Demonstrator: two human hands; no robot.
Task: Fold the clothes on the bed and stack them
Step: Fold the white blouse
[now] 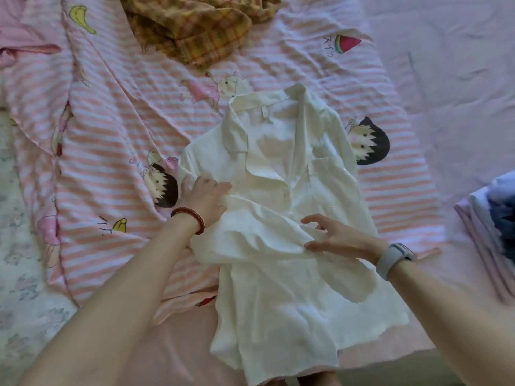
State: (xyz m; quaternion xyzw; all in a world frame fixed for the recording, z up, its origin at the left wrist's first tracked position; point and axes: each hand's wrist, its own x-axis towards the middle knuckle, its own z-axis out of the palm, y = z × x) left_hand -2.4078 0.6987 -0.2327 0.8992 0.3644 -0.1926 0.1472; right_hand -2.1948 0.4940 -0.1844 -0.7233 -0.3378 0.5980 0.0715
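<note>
Folding white shirt (278, 207) on bed (446, 79)

The yellow plaid garment (195, 26) and folded stack (490, 227) are cut off by edges.

Both forearms bare, no sleeves. Left wrist: braided red cord bracelet (191, 219). Right wrist: watch (395, 259), pale grey band, grey case.
</note>
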